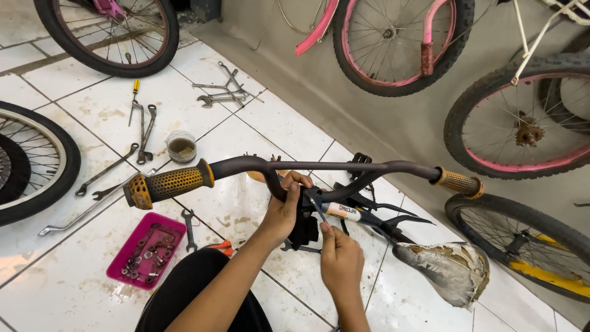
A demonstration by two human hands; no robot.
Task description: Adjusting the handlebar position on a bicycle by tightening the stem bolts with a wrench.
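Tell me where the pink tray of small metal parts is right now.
In the head view, the pink tray sits on the tiled floor at lower left, below the handlebar's left yellow grip, beside a small wrench.

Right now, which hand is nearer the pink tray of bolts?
Left. The left hand grips the handlebar stem, closer to the pink tray; the right hand is farther right.

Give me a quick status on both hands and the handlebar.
Left hand grips handlebar at stem clamp. Right hand holds thin tool on clamp. Pink tray and wrenches on floor, clear of hands.
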